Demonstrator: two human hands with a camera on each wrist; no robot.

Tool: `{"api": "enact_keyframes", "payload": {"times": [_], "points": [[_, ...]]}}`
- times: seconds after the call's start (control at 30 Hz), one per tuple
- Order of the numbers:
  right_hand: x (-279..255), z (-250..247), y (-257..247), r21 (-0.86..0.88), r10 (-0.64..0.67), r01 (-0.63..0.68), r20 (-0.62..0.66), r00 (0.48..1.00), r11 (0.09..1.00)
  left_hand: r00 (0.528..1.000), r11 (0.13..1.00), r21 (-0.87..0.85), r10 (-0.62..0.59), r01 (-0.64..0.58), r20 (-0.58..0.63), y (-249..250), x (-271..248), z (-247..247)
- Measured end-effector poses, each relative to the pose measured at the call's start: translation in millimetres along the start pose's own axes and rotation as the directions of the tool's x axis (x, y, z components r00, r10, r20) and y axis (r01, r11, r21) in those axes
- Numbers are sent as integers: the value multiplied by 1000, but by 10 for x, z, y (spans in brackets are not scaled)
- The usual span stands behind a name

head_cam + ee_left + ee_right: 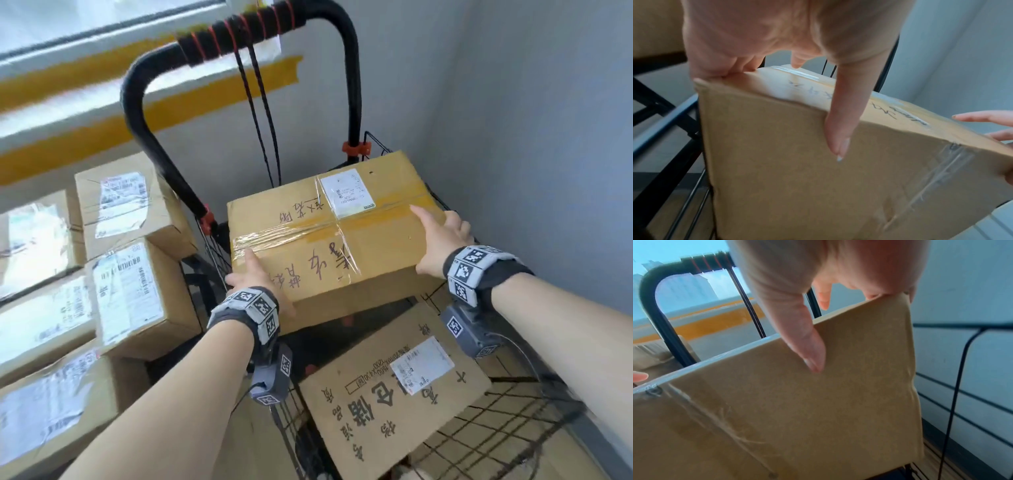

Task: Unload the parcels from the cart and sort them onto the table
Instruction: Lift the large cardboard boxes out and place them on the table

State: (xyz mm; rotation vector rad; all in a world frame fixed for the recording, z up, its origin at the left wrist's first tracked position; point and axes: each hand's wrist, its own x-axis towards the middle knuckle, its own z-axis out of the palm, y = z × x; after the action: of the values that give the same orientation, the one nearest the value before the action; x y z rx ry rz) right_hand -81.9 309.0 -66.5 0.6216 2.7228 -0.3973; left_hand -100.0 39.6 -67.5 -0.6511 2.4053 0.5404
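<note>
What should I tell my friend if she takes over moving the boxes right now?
Left hand: grips the near left corner of the top box, thumb down its front.
Right hand: grips the right edge of the same box.
That box sits tilted in the cart, above a flat box lying lower in it.
Done: stacked boxes stand to the left of the cart.
Left: lift the top box out, sort it, then take the flat box.

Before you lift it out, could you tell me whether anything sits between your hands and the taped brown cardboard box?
Nothing visible does: the left hand and right hand already grip the taped brown cardboard box at opposite near corners.
</note>
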Motion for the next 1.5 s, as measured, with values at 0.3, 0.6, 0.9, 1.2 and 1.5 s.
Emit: {"api": "enact_keyframes", "payload": {"times": [0.3, 0.6, 0.9, 1.2, 1.5], "points": [[-540, -823, -20, 56, -119, 125, -93, 988, 991, 980, 993, -101, 41, -61, -192, 22, -872, -530], [-1078, -1647, -65, 52, -305, 327, -242, 921, 944, 917, 967, -201, 67, -157, -393, -115, -1901, -968], [-1626, -1952, -750, 61, -493, 529, -286, 822, 847, 847, 956, -276, -61, -103, -528, -827, -2496, -1461], [-2207, -1495, -2150, -10, -654, 662, -169, 737, 749, 805, 927, -373, -249, 36, -539, -2238, -2490, -1798], [-2504, -735, -3315, -46, -645, 647, -157, 748, 762, 815, 968, -237, -200, 80, -543, -3350, -2086, -1917]]}}
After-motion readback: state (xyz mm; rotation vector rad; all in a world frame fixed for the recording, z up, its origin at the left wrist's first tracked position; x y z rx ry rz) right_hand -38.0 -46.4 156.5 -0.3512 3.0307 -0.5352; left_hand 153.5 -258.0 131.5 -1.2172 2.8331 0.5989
